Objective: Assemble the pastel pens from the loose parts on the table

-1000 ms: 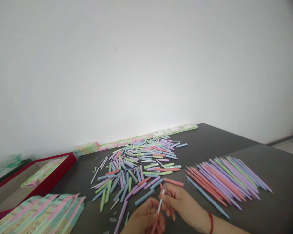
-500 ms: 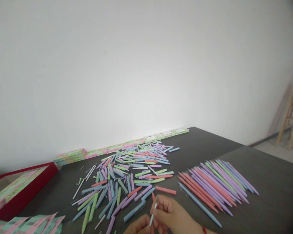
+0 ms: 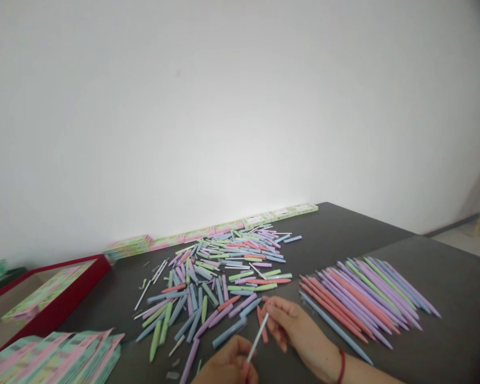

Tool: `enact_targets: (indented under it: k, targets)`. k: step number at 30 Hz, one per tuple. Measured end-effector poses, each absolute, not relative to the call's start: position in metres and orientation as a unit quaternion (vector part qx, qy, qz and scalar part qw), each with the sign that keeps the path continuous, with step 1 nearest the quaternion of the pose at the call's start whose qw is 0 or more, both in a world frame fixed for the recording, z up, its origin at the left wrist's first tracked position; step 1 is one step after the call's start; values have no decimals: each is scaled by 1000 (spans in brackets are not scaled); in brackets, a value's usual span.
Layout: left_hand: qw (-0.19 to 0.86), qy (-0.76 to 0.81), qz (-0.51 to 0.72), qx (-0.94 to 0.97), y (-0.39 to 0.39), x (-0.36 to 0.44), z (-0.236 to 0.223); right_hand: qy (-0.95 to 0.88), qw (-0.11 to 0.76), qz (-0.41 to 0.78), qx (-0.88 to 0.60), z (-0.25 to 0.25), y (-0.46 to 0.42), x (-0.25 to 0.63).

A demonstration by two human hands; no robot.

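Observation:
A thin white pen refill [image 3: 257,337] slants between my two hands at the table's near edge. My left hand [image 3: 224,368] is curled around its lower end, partly cut off by the frame's bottom. My right hand [image 3: 294,330], with a red cord at the wrist, pinches the refill's upper end at its fingertips. A coral pen part [image 3: 261,330] lies just beside my right fingers. Right behind them is a scattered heap of pastel pen parts [image 3: 220,272].
A neat row of assembled pastel pens [image 3: 364,298] lies on the dark table [image 3: 444,330] to the right. A red tray [image 3: 44,298] with packaging sits at left, printed cards [image 3: 52,357] fan out at near left, and flat boxes [image 3: 264,217] line the wall.
The view shifted: first right and up, then back left. My right hand moved up the refill toward its upper tip while my left kept the lower end.

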State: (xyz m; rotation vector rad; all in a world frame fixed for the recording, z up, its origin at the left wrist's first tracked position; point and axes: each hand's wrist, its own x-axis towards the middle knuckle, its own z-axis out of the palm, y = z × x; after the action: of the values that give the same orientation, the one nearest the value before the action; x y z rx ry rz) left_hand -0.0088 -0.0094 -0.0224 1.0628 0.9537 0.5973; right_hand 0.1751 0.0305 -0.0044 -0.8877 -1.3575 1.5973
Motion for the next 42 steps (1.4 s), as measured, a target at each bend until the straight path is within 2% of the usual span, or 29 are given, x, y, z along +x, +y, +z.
enact_targets:
  k: [3, 7, 11, 16, 19, 22, 31, 36, 39, 42]
  targets:
    - [686, 467, 253, 497, -13, -12, -16, -552, 451, 583, -389, -5, 37, 181]
    - [623, 550, 229, 507, -16, -11, -5, -603, 439, 513, -424, -2, 37, 184]
    - [599, 584, 202, 508, -16, -10, 5, -660, 441, 458, -399, 5, 26, 180]
    - [548, 634, 161, 521, -17, -11, 16, -660, 356, 555, -360, -2, 11, 166]
    - [555, 601, 207, 537, -17, -13, 20, -665, 290, 587, -359, -4, 4, 161]
    - [550, 565, 271, 551, -14, -15, 22, -691, 257, 561, -376, 0, 0, 160]
    - [521, 559, 336, 551, -4, -18, 16, -725, 309, 502, -358, -7, 10, 162]
    - [513, 546, 324, 577, -8, -14, 20, -625, 300, 619, -368, 5, 8, 160]
    - [504, 542, 339, 580, -9, -17, 23, -574, 329, 653, -367, 5, 14, 162]
    - [375, 602, 321, 628, -8, -24, 24, -539, 349, 668, -376, 3, 23, 167]
